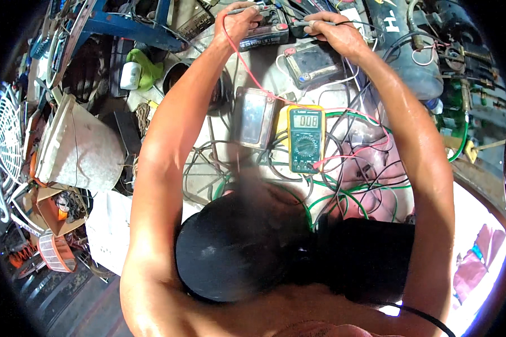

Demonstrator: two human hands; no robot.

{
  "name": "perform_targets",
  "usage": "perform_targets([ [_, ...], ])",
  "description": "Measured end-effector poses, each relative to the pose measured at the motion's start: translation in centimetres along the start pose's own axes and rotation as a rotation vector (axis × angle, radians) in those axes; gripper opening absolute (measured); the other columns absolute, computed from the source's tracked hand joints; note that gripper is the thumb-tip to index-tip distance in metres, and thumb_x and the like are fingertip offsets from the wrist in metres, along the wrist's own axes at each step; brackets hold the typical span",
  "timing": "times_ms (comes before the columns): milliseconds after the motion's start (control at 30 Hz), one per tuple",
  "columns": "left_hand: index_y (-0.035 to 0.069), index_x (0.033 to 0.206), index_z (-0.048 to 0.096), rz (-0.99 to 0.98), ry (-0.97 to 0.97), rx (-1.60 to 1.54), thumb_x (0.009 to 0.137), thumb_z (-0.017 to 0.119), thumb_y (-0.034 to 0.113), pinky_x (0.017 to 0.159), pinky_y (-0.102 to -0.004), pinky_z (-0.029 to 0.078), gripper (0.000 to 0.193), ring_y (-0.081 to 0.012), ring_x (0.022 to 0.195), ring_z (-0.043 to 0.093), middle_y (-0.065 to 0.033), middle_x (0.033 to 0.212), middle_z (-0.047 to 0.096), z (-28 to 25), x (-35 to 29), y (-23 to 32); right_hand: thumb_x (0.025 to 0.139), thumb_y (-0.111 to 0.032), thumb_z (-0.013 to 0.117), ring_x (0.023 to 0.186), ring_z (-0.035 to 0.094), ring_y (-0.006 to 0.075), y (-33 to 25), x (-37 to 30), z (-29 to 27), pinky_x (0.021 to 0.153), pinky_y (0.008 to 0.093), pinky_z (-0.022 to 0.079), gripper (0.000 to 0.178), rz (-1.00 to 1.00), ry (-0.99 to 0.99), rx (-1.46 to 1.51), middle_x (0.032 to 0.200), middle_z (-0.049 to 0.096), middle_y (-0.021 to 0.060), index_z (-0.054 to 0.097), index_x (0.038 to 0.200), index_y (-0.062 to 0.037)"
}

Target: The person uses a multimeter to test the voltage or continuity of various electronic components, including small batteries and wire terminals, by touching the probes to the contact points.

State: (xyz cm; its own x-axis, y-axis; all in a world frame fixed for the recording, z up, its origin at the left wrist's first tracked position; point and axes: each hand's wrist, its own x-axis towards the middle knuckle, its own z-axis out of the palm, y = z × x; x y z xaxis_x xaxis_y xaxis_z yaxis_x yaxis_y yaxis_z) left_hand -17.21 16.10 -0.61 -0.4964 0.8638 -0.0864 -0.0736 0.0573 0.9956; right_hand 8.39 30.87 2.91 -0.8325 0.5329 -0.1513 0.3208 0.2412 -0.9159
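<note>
My left hand (239,23) is closed on a slim test probe at the far edge, from which a red lead (243,60) runs down to a yellow-framed digital multimeter (307,147). My right hand (338,33) pinches another probe, with a black lead trailing off it. Both hands are at a dark battery (266,35); whether the tips touch its terminals is too small to tell. Nearer me lie a second small battery (315,63) and a clear-topped one (254,119) beside the meter. The meter's display is lit with digits.
Tangled black, green and white cables (343,194) spread around the meter. At the left stand a dirty white bucket (87,149), a blue metal frame (126,33) and a green object with a white cap (146,70). A dark tank (407,62) and green bottles (480,106) are at the right.
</note>
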Motion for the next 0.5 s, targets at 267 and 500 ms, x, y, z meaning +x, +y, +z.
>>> perform_targets([
  [267,-0.003,0.125,0.064,0.011,0.042,0.085,0.1,0.068,0.021,0.089,-0.0335,0.059,0.034,-0.0249,0.105,0.073,-0.0163,0.114,0.073,0.3,3.1,-2.5,0.094,-0.031,0.063,0.096,0.073,0.0168,0.9,0.3,0.3,0.089,0.0307,0.055,0.039,-0.049,0.063,0.137,0.103,0.078,0.0093,0.073,0.12,-0.0031],
  [500,-0.001,0.127,0.062,0.064,0.041,0.077,0.101,0.067,0.023,0.088,-0.0326,0.058,0.036,-0.0238,0.106,0.072,-0.0156,0.115,0.073,-0.3,3.7,-3.7,0.094,-0.032,0.064,0.096,0.073,0.0165,0.9,0.4,0.1,0.088,0.0305,0.055,0.039,-0.039,0.064,0.122,0.102,0.078,0.0088,0.073,0.119,-0.0037],
])
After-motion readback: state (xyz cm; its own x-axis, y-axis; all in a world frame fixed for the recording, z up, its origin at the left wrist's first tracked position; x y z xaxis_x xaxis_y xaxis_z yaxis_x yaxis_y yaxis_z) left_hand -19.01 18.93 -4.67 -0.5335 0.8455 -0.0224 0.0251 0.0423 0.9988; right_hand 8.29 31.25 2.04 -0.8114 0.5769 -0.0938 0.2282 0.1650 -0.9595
